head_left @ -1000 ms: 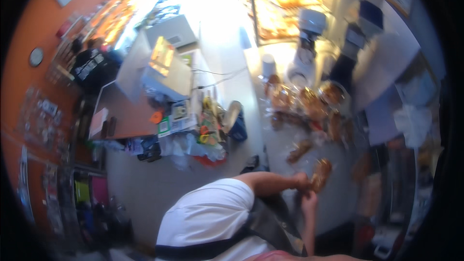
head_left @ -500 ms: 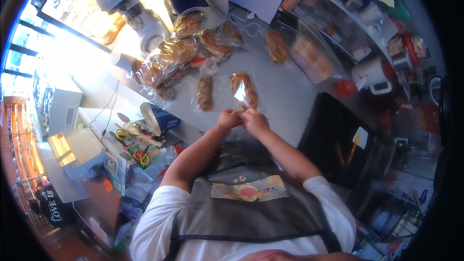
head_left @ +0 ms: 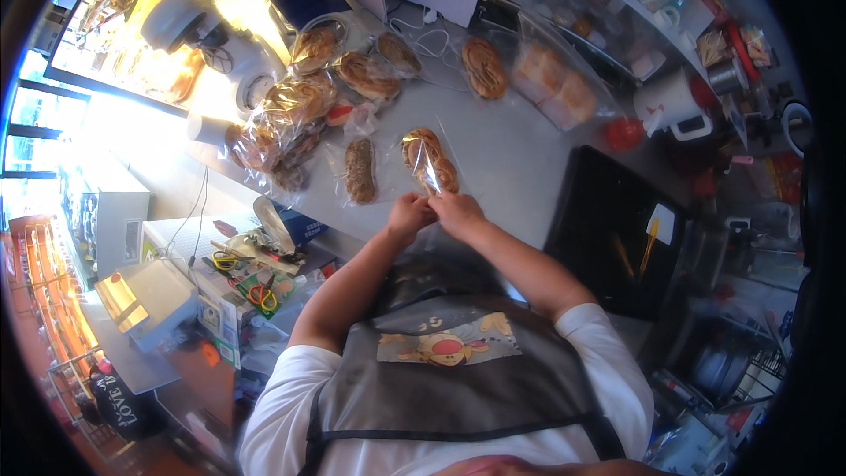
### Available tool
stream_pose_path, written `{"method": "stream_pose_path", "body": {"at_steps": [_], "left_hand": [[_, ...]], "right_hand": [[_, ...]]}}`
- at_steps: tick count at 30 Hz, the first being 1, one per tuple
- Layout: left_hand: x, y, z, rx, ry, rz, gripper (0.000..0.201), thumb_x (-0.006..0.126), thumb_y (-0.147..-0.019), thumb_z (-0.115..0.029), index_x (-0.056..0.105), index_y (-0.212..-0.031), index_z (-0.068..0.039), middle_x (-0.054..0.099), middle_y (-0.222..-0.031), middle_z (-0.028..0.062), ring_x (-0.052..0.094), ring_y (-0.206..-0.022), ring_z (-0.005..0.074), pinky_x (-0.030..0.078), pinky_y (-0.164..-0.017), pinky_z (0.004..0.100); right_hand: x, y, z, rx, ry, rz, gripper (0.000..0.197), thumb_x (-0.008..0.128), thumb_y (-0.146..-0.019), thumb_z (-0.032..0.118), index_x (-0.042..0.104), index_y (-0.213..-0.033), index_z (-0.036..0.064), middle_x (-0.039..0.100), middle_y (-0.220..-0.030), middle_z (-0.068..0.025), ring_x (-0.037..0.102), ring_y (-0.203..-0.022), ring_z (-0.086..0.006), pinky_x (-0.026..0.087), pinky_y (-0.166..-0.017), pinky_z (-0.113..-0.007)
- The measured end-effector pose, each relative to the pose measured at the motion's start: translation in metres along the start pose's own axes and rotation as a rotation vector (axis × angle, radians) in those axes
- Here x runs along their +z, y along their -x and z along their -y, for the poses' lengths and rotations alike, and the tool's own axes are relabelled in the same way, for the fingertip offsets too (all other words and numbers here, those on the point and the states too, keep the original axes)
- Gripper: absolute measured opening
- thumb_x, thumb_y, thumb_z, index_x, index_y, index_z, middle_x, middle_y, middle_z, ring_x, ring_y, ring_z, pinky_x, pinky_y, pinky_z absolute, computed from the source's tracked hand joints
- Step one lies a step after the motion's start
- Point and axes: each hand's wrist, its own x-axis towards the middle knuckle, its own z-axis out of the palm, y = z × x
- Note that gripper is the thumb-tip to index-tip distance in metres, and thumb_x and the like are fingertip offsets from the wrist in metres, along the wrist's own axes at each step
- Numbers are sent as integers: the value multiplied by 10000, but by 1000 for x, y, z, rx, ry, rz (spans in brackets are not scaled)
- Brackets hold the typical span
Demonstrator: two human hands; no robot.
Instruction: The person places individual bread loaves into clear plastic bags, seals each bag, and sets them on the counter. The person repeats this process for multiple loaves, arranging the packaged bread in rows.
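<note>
A golden twisted bread roll lies in a clear plastic bag on the grey table, straight ahead of me. My left hand and my right hand meet at the bag's near end, just below the roll. Both hands are closed, with fingers pinching the gathered plastic; the fingertips are partly hidden. Left of this bag, a darker, seeded bread roll lies in its own clear wrapper, apart from my hands.
Several bagged breads are heaped at the back left, near a white stand mixer. Another twisted roll and bagged bread loaf lie back right. A black tray stands right; scissors lie left.
The view has shifted a little, so the table things sit further left. Both hands still pinch the bag's near end, and the twisted roll now tilts more to the left.
</note>
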Motion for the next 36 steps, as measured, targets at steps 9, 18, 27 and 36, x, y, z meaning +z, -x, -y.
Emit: {"method": "stream_pose_path", "body": {"at_steps": [9,18,27,36], "left_hand": [[-7,-3,3,40,-161,32,97,508,-965,-51,530,-1008,33,654,-949,162,703,-893,270,602,-786,352],[-18,-8,7,-67,-186,-91,141,541,-935,-62,529,-1030,42,674,-999,188,720,-898,301,604,-720,334],[6,7,-7,168,-279,-312,191,595,-891,-29,498,-1055,-6,626,-824,114,677,-674,217,538,-506,310],[19,21,-117,226,138,-19,157,541,-926,3,560,-1078,-32,580,-793,23,562,-638,130,495,-628,277]], "right_hand": [[-25,21,-59,302,-933,-300,47,562,-954,67,586,-915,61,665,-881,-73,612,-726,-205,511,-652,-330],[-77,37,-132,458,-1172,-593,120,591,-967,170,563,-1001,59,634,-830,-96,588,-687,-201,524,-670,-330],[-23,-15,-75,305,-525,-48,140,672,-866,144,615,-948,46,636,-807,-44,613,-747,-167,512,-686,-326],[-99,-52,-40,453,-1611,131,158,577,-919,41,664,-1052,41,554,-778,21,370,-550,-21,241,-439,-186]]}}
